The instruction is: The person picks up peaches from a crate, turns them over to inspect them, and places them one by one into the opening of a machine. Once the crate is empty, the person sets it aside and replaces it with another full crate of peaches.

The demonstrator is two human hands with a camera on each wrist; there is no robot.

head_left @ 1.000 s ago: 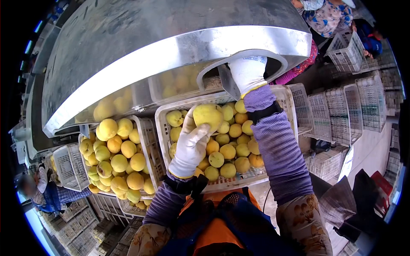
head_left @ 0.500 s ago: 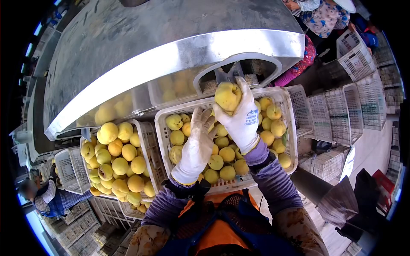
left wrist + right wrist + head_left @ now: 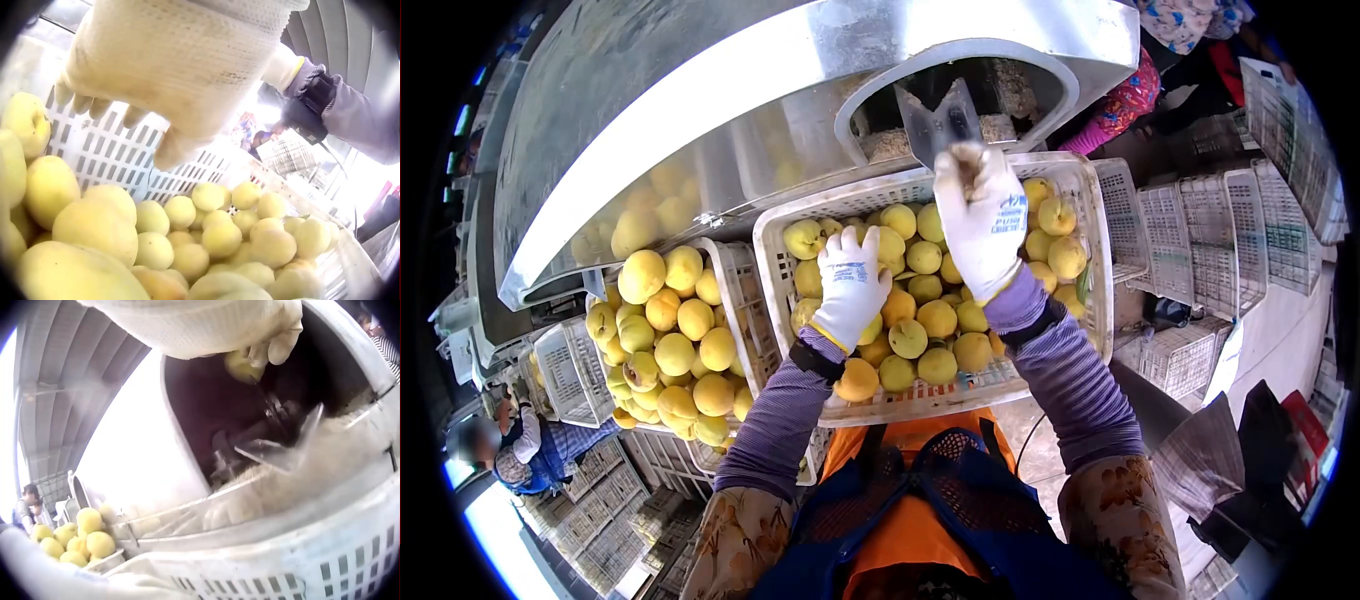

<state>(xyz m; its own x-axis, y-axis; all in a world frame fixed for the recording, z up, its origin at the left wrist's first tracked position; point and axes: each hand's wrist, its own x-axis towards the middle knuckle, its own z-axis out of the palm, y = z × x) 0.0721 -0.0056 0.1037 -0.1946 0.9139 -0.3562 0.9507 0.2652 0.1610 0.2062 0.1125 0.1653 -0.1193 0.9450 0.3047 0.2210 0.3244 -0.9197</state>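
My white-gloved right hand (image 3: 982,215) is raised over the far edge of the crate, just before a V-shaped metal holder (image 3: 940,120) in the machine's opening. In the right wrist view its fingers grip a yellow peach (image 3: 244,367); the head view hides this peach behind the glove. Over the left part of the white crate (image 3: 940,405), my gloved left hand (image 3: 850,285) reaches palm down above the peaches (image 3: 925,290). Its fingers are spread, with nothing held; the left wrist view shows the fingertips (image 3: 100,107) hanging before the crate wall.
A second crate (image 3: 745,300) heaped with peaches (image 3: 675,355) stands at left. The metal machine (image 3: 820,50) rises beyond both crates, its rimmed opening (image 3: 870,100) facing me. Stacked white crates (image 3: 1200,240) line the right side. Another person (image 3: 530,450) is at far left.
The peach passed from my left hand to my right, which had come back out of the opening and now lifts toward the V-shaped holder. My emptied left hand turned palm down over the crate.
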